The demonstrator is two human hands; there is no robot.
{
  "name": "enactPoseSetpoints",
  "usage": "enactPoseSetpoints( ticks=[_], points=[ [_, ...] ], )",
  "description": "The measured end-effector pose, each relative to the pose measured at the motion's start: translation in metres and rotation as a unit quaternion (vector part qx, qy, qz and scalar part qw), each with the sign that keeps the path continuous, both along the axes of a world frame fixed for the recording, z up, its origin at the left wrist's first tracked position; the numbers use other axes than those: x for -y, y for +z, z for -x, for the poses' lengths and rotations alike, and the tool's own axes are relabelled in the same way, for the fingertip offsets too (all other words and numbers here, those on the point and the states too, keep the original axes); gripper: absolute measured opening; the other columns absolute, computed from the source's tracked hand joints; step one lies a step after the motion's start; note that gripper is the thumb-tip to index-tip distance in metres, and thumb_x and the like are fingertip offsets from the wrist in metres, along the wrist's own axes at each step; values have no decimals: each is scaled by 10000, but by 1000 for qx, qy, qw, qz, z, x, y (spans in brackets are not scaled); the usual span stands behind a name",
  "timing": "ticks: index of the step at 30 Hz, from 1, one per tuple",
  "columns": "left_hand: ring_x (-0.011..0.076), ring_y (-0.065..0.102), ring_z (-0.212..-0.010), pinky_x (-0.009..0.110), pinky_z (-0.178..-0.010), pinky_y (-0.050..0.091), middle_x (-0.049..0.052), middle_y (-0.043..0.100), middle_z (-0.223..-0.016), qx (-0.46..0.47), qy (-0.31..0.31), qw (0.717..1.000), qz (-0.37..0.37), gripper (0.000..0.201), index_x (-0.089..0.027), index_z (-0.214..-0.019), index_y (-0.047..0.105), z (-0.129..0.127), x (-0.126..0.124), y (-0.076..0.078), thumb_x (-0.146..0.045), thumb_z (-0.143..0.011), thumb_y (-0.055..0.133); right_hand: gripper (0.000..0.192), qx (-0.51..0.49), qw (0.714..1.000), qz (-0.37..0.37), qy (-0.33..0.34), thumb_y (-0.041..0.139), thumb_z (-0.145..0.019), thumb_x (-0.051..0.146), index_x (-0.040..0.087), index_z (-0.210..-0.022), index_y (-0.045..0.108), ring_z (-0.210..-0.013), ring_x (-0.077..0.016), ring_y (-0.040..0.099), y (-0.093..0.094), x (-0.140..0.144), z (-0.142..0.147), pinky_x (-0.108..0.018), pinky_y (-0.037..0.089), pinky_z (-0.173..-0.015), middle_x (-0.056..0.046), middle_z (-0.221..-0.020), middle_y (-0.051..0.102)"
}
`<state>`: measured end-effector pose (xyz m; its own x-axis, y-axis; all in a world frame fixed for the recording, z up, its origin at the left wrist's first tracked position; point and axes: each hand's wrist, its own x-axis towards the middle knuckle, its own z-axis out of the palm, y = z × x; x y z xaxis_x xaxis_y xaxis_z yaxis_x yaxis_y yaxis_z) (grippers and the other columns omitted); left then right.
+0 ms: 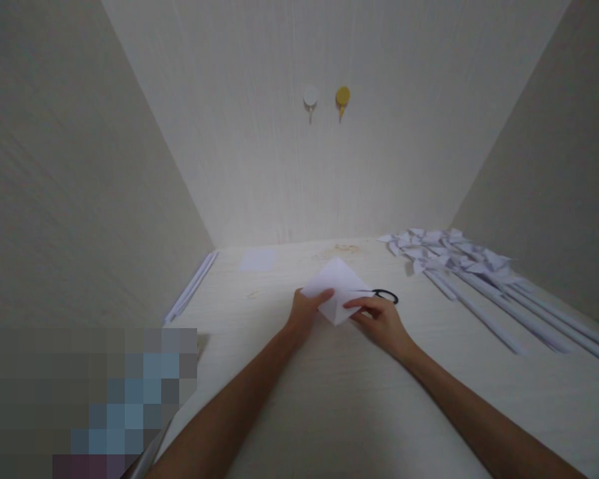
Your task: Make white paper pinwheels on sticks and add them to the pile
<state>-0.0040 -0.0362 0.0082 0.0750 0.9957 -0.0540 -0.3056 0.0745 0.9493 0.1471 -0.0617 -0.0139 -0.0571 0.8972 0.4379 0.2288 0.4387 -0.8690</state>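
Folded white paper [335,290]: diamond-shaped piece, near the middle of the desk [329,399], held at its lower edges by both hands
Left hand [307,313]: fingers closed on the paper's left corner, thumb on top
Right hand [382,322]: fingers pinching the paper's right lower edge
Scissors [383,295]: black handle loop showing just behind the right hand, partly under the paper
Folded paper pieces [439,251]: heap at the far right corner
Rolled paper sticks [504,306]: laid along the right edge
Flat sheet [258,259]: near the far edge
Two wall hooks [327,98]: white and yellow
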Motion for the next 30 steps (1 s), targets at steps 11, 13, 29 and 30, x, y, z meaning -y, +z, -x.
enactPoseSetpoints(
  ticks=[11,13,29,30],
  points=[
    [133,533,-525,262,-532,416,33,618,-602,-2,10,1000,-1,260,-89,-659,625,-9,3,-7,-250,-471,703,135,-163,978,110,-66,636,-571,279,169,-496,614,-585,-114,516,14,0,7,-234,382,-538,-27,-720,622],
    [138,537,-531,265,-534,418,40,620,-607,-7,15,1000,0,270,-85,-659,624,-10,2,-8,-258,-468,704,155,-205,967,139,-61,643,-571,298,163,-502,608,-549,-86,492,13,1,9,-216,359,-499,-20,-770,613],
    [146,562,-554,266,-546,433,57,646,-656,6,59,998,11,276,-87,-690,638,-18,11,-5,-268,-491,697,192,-337,919,201,40,624,-623,371,184,-587,598,-621,-95,485,10,3,17,-193,381,-533,11,-643,556],
    [149,564,-560,268,-549,435,60,646,-665,11,57,998,10,283,-87,-698,638,-18,11,-6,-270,-491,698,192,-342,917,202,40,626,-620,372,186,-587,593,-629,-96,489,9,3,16,-191,382,-534,12,-647,558]
  ],
)
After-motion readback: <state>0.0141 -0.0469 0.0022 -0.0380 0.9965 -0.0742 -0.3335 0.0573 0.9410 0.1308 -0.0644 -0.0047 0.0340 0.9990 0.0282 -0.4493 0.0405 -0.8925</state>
